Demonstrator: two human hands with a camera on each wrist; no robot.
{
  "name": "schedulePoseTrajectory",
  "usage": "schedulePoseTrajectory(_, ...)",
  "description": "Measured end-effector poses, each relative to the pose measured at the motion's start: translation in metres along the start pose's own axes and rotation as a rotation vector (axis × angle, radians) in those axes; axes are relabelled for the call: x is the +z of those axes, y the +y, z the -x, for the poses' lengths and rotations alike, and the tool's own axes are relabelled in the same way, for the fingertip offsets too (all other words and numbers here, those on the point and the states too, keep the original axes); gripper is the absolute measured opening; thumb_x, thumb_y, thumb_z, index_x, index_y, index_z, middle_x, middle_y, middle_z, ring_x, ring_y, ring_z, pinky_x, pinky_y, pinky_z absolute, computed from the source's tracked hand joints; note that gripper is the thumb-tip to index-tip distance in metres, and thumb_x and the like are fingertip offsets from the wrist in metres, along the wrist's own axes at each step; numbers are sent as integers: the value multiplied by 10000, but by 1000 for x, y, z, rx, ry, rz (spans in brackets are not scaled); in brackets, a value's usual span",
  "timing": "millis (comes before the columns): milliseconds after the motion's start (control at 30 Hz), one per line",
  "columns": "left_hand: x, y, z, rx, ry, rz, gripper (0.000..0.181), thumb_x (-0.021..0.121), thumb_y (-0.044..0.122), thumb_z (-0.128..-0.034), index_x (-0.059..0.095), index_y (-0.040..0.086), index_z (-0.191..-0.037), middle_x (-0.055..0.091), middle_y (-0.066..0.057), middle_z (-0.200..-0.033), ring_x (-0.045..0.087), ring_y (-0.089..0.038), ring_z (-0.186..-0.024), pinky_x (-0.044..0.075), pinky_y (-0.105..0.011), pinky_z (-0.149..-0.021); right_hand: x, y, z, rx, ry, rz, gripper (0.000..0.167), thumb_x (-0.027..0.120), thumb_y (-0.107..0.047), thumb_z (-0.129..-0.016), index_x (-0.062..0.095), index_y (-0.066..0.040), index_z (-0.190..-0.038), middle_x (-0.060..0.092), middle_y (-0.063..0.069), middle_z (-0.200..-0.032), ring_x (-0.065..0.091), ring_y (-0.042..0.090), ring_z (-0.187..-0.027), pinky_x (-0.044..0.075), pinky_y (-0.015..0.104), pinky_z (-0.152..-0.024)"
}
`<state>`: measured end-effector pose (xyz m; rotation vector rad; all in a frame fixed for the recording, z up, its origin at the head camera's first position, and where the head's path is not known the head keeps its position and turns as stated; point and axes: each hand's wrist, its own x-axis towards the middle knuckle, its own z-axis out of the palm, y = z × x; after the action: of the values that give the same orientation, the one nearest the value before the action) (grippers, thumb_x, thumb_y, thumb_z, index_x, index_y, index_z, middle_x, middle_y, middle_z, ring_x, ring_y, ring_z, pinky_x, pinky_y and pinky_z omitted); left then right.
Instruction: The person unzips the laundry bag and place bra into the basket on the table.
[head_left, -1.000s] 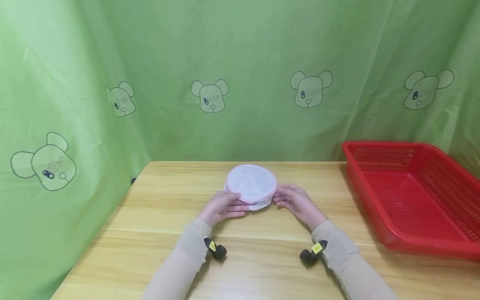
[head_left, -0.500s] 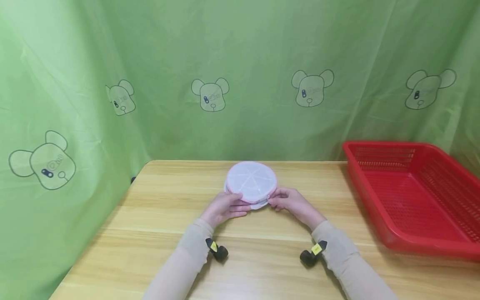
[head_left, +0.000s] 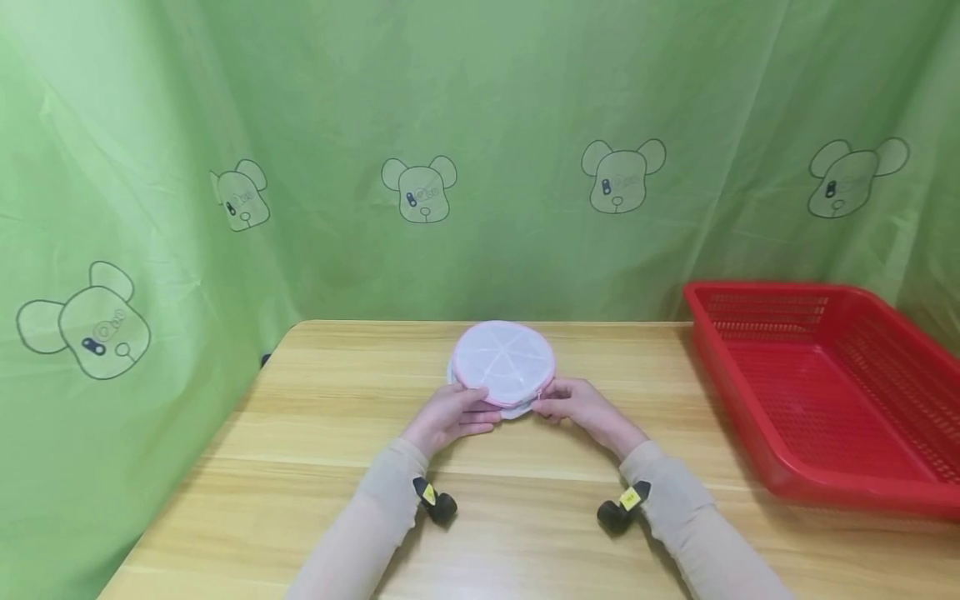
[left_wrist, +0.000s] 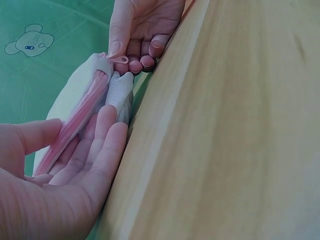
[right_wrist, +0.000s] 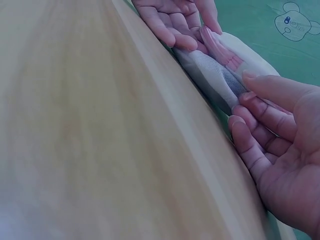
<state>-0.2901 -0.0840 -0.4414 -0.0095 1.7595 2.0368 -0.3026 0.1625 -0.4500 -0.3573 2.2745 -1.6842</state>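
Note:
A round white zip pouch (head_left: 504, 358) with pink edging and pale lines crossing its top lies near the far side of the table. My left hand (head_left: 450, 414) grips its near left edge, thumb above and fingers underneath. At the near right edge, my right hand (head_left: 588, 408) pinches the pouch by the end of the pink zipper (left_wrist: 80, 112). A small pink zip pull (left_wrist: 119, 60) shows between that thumb and fingers in the left wrist view. White-grey fabric (right_wrist: 212, 72) bulges below the zipper in the right wrist view. The pouch's inside is hidden.
A large red plastic basket (head_left: 776, 442) with perforated walls stands on the right of the wooden table (head_left: 337, 500). Green curtain (head_left: 517, 92) printed with bear heads hangs behind and along the left side.
My right hand has moved slightly left from the pouch's right side and now pinches at the zipper. The pouch's near edge has tilted a little; my left hand keeps its grip.

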Motion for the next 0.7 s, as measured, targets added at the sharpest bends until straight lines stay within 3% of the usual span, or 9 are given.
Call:
schedulePoseTrajectory(400, -2, -1, 2, 6, -12, 12, 396, 507, 191, -1004, 462, -67, -1302, 651, -268, -1181, 716, -185, -916, 591, -381, -930, 1, 1, -1, -18, -5, -76, 229, 650, -169, -922, 643, 50, -991, 669, 34, -884, 611, 142, -789, 582, 244, -728)
schedulePoseTrajectory(700, -4, -3, 1, 6, -25, 33, 372, 508, 184, -1003, 480, -60, -1283, 662, -258, -1163, 710, -184, -911, 584, -390, -943, -2, 5, 0, -53, -36, -21, 284, 639, -220, -934, 660, 45, -1033, 688, 62, -939, 628, 155, -841, 588, 266, -771)
